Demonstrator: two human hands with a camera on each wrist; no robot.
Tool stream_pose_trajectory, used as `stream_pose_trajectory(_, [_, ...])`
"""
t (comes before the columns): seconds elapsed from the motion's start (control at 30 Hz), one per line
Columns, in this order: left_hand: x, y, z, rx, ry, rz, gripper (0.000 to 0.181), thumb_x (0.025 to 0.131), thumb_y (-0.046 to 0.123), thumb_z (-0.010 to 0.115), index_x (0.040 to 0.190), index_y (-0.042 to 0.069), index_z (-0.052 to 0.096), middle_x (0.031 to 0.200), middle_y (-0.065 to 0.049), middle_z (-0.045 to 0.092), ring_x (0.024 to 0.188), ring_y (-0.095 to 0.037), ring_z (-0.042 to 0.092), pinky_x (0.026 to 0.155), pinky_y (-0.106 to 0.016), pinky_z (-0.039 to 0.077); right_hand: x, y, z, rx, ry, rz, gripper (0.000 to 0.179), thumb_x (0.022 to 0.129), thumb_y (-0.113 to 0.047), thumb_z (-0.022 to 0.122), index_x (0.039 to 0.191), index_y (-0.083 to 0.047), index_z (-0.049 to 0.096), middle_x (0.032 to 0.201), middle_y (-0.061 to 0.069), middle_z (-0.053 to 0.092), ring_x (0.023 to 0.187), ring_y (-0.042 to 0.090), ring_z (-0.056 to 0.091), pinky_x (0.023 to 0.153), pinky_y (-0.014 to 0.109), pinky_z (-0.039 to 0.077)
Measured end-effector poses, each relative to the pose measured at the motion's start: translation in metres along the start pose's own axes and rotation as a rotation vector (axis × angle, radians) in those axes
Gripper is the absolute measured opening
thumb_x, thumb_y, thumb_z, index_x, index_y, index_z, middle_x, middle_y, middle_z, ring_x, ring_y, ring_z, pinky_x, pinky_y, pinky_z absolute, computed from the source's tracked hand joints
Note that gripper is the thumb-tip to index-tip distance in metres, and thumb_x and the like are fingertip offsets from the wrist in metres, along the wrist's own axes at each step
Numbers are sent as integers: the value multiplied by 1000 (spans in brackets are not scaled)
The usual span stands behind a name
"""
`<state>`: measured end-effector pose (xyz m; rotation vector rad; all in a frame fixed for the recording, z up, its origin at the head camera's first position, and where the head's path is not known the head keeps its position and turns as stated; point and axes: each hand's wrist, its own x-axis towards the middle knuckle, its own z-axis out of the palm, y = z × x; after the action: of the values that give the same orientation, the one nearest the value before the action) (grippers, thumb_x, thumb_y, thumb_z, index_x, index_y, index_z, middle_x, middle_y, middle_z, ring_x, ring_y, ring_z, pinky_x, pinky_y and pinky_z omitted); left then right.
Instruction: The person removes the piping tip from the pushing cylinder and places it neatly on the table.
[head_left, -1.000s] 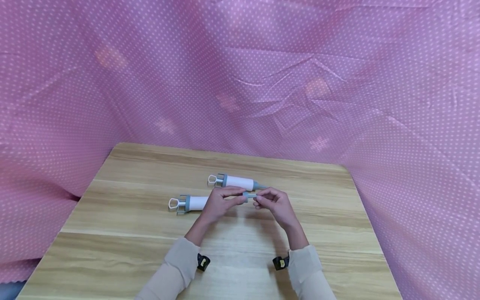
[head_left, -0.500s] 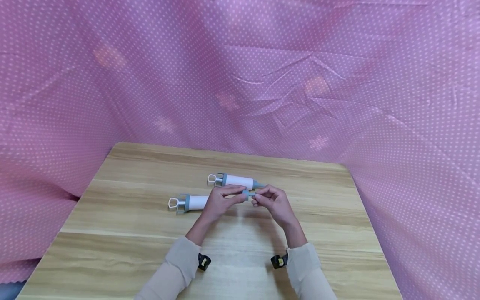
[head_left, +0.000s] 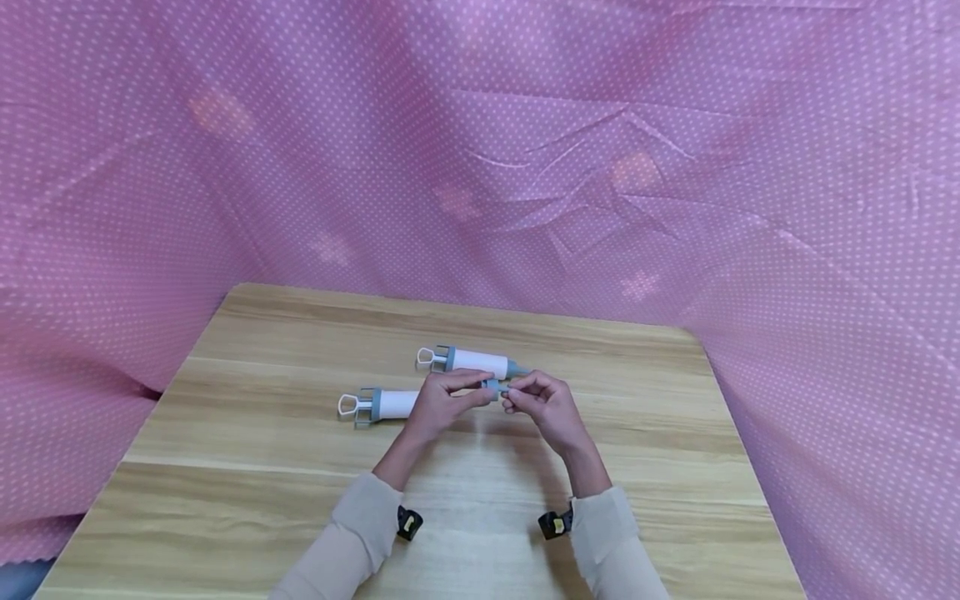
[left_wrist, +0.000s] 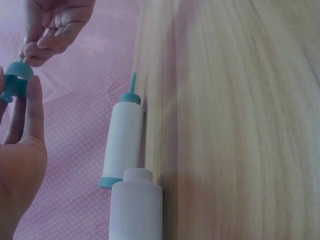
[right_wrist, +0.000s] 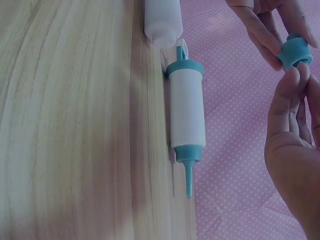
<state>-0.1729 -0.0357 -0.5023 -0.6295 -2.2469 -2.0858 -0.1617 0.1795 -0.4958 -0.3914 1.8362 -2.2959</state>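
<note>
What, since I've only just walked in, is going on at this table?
Above the table, a person's left hand holds a teal cap, while the right hand pinches a narrow teal piece at its end, mostly hidden. The nearer white tube lies with its neck uncapped; the farther white tube lies with its teal nozzle on.

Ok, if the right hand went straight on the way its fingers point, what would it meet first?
Most likely the teal cap, which the left hand pinches. The right hand pinches a thin teal stem right by the cap; the exact gap is hard to judge.
</note>
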Motion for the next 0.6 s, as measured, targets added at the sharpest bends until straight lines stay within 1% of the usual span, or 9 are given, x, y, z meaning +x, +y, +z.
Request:
stream_pose_trajectory(0.03, [0,0,0,-2,-2,0,32,88,11,79,118,1,74,121,-9,72,115,-26,66,98,-45,52,0,0,0,2,1,-2,5,95,9,62,95,5,65,90,8,71,81,15,70,77,30,60])
stream_pose_trajectory(0.13, [-1,2,1,-3,-7,-6,31,89,12,79,118,3,75,121,-9,72,115,-25,66,99,-47,52,0,1,1,3,0,-5,3,95,10,62,96,8,64,90,7,71,81,15,70,77,29,60])
stream_pose_trajectory(0.2, [-1,1,1,-12,-12,-6,30,90,12,79,118,4,75,121,-9,72,115,-26,65,98,-51,51,0,1,1,1,1,-11,2,95,10,62,97,11,63,90,7,71,81,15,70,76,29,60])
stream_pose_trajectory(0.27, [-1,1,1,-8,-18,-1,31,90,13,78,119,3,74,122,-11,71,115,-27,65,98,-52,51,1,1,1,2,-1,-16,6,95,10,62,96,5,66,90,7,71,81,15,70,76,28,60])
stream_pose_trajectory(0.37, [-1,0,2,-6,-22,4,31,91,14,78,119,2,74,122,-11,71,115,-27,65,96,-53,52,1,2,1,-4,-6,-25,4,95,9,63,97,7,65,90,7,71,81,14,70,76,28,60])
stream_pose_trajectory(0.5, [-1,-1,3,-5,-14,-7,30,90,14,79,118,4,75,121,-8,72,115,-25,66,96,-53,52,0,3,2,-16,-9,-28,5,95,9,63,99,12,64,90,6,71,82,14,70,77,29,60])
stream_pose_trajectory(0.6, [-1,0,3,-12,-9,-15,31,90,14,79,118,2,74,122,-10,71,113,-26,66,95,-51,53,0,4,2,-20,-9,-25,5,95,9,63,99,9,65,91,6,71,82,14,70,77,29,60])
